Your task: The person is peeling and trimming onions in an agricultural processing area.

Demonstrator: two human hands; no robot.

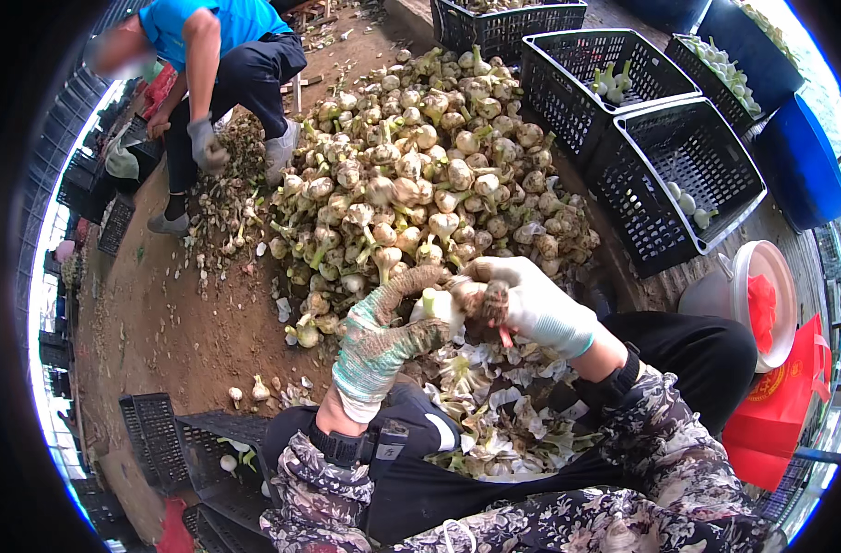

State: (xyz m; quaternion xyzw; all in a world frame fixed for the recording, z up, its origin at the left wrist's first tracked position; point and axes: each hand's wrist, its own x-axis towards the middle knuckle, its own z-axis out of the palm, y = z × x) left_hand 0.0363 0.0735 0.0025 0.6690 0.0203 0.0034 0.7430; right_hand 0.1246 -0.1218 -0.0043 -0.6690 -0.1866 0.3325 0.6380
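Observation:
Both my hands wear soiled knit work gloves and meet in front of a heap of garlic bulbs (420,173). My left hand (386,332) grips a white, peeled garlic bulb (439,308) with a short cut green stem between thumb and fingers. My right hand (531,301), close against it, has its fingers curled around a brownish lump that looks like a dirty garlic bulb; a bit of red shows below those fingers. Loose papery skins and leaves (503,415) lie beneath my hands, between my legs.
Black plastic crates (676,173) at the right hold a few trimmed bulbs. Near my right knee stand a white bucket (742,304) and a red bag (780,408). A black crate (220,449) is at lower left. A co-worker in a blue shirt (220,27) bends beside the heap at upper left.

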